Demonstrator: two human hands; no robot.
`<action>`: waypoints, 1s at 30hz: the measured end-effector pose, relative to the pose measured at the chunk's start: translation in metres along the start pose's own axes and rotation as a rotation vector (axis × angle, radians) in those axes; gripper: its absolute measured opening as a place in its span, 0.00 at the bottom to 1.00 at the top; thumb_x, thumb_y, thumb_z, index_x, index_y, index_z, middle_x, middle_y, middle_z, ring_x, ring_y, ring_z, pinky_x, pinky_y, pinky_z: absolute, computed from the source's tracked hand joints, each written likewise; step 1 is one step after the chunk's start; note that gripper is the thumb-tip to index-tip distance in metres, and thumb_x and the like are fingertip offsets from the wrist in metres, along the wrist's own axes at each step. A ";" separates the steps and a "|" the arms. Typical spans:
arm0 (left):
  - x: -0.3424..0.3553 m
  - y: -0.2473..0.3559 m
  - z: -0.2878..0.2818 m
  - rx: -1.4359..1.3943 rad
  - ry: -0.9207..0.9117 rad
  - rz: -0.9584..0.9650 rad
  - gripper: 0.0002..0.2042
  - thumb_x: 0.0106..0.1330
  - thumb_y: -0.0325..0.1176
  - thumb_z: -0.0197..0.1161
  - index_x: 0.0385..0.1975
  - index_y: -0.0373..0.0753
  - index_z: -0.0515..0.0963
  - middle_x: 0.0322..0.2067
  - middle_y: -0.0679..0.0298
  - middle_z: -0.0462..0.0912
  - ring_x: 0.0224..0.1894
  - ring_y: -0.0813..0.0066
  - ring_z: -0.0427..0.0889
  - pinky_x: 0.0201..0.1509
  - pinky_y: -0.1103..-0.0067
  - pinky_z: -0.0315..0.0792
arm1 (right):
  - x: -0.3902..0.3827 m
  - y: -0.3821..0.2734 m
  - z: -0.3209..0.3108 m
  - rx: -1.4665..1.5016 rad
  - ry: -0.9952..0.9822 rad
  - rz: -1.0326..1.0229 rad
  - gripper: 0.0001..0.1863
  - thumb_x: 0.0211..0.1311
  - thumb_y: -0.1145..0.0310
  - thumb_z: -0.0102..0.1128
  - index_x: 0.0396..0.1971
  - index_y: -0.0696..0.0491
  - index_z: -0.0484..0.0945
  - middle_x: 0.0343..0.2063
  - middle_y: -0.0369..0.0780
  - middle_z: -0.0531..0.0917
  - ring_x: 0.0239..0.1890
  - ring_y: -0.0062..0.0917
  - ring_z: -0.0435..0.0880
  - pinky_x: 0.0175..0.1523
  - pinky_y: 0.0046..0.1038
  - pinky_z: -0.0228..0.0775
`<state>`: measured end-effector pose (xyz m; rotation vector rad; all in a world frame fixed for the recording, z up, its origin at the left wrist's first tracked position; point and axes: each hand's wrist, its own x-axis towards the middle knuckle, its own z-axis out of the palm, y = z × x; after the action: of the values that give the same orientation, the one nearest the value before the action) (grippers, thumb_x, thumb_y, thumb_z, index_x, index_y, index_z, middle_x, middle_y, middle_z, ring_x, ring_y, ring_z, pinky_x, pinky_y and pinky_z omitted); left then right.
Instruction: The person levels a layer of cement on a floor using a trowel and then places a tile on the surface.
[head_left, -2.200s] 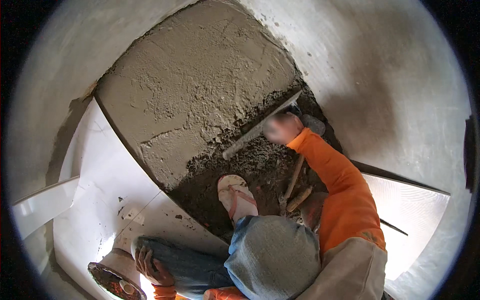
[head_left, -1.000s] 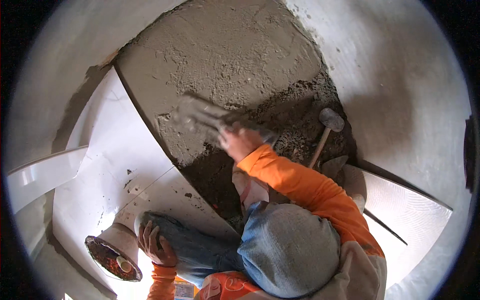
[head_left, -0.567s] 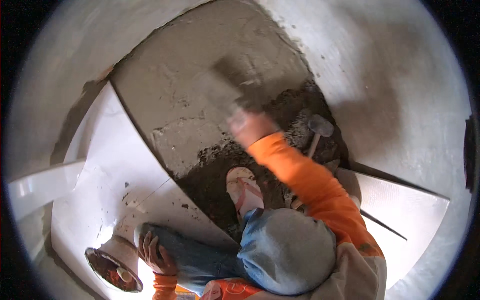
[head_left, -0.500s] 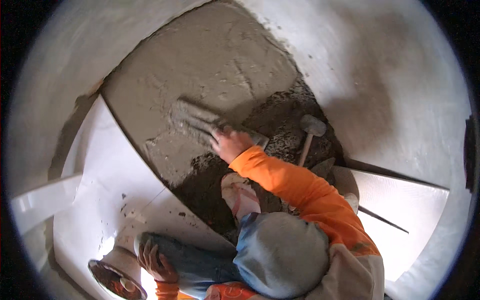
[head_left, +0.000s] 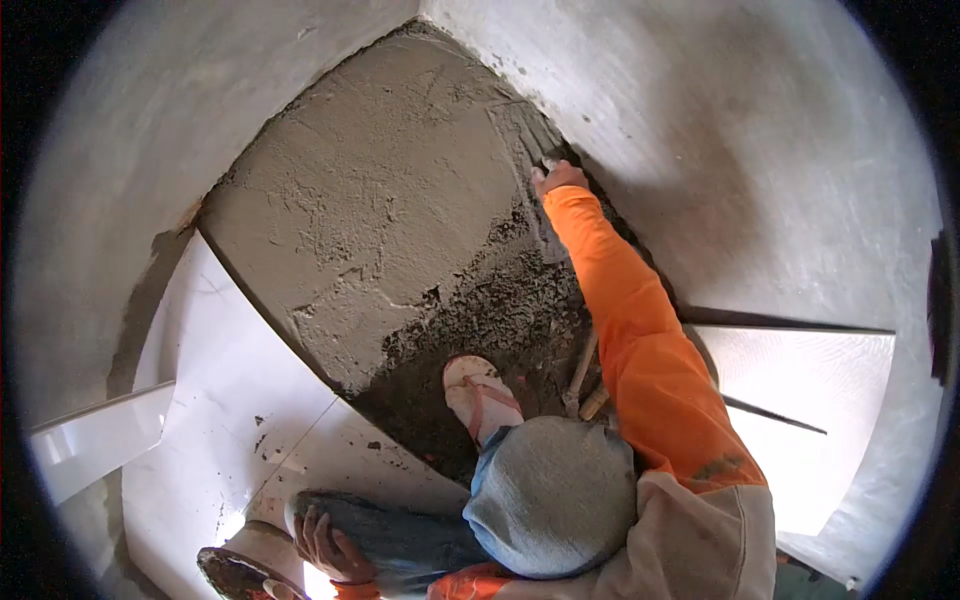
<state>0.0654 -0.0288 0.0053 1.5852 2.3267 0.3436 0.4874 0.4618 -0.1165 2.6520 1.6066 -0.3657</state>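
Observation:
My right hand (head_left: pixel 560 180) is stretched far forward, closed around the handle of a flat finishing trowel (head_left: pixel 538 205). Its mortar-smeared blade lies on the grey mortar bed (head_left: pixel 380 190), beside the right wall; my hand partly hides it. Smooth mortar covers the far and left parts of the bed, while darker, crumbly mortar (head_left: pixel 500 300) lies nearer to me. My left hand (head_left: pixel 325 545) rests on my left knee, fingers spread and holding nothing. My right knee (head_left: pixel 555 495) is bent in front of me, its foot in a flip-flop (head_left: pixel 480 395) on the dark mortar.
Pale laid tiles (head_left: pixel 290 430), scattered with crumbs, border the bed on the left. A round container (head_left: pixel 230 570) with a dark inside stands beside my left knee. Wooden tool handles (head_left: pixel 583 370) lie by my right sleeve. Loose tiles (head_left: pixel 800 370) lean near the right wall (head_left: pixel 720 150).
My right hand has moved the trowel from the middle of the mortar forward and right, to the wall side. My sleeve now hides the mallet head. My left hand stays on the knee.

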 end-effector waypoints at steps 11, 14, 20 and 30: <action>-0.002 0.000 -0.004 -0.042 0.042 0.073 0.17 0.67 0.43 0.47 0.42 0.36 0.76 0.52 0.52 0.75 0.60 0.45 0.66 0.63 0.56 0.54 | -0.110 0.060 -0.004 0.220 -0.055 0.042 0.32 0.59 0.44 0.51 0.54 0.56 0.73 0.50 0.54 0.76 0.54 0.50 0.72 0.59 0.41 0.66; 0.001 -0.001 -0.002 -0.041 0.037 0.072 0.18 0.67 0.44 0.46 0.41 0.36 0.76 0.52 0.53 0.76 0.60 0.45 0.66 0.63 0.56 0.54 | -0.086 0.039 -0.004 0.070 -0.057 -0.095 0.28 0.63 0.49 0.47 0.56 0.53 0.71 0.53 0.51 0.75 0.54 0.45 0.74 0.58 0.39 0.67; 0.001 -0.009 0.002 -0.003 0.033 0.060 0.18 0.68 0.46 0.46 0.41 0.38 0.77 0.50 0.54 0.77 0.59 0.47 0.67 0.63 0.56 0.55 | 0.012 -0.041 0.021 0.158 0.035 -0.313 0.27 0.59 0.48 0.52 0.52 0.51 0.75 0.50 0.50 0.77 0.54 0.46 0.74 0.59 0.41 0.66; 0.028 0.009 -0.001 -0.152 0.058 0.165 0.18 0.70 0.43 0.46 0.46 0.36 0.75 0.47 0.53 0.80 0.55 0.44 0.72 0.68 0.58 0.54 | 0.141 -0.109 0.008 -0.026 -0.007 -0.410 0.34 0.55 0.42 0.56 0.52 0.56 0.74 0.49 0.50 0.78 0.52 0.44 0.76 0.59 0.39 0.69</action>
<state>0.0632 0.0006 0.0062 1.7161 2.1581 0.5961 0.4525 0.6349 -0.1423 2.2845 2.1327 -0.3551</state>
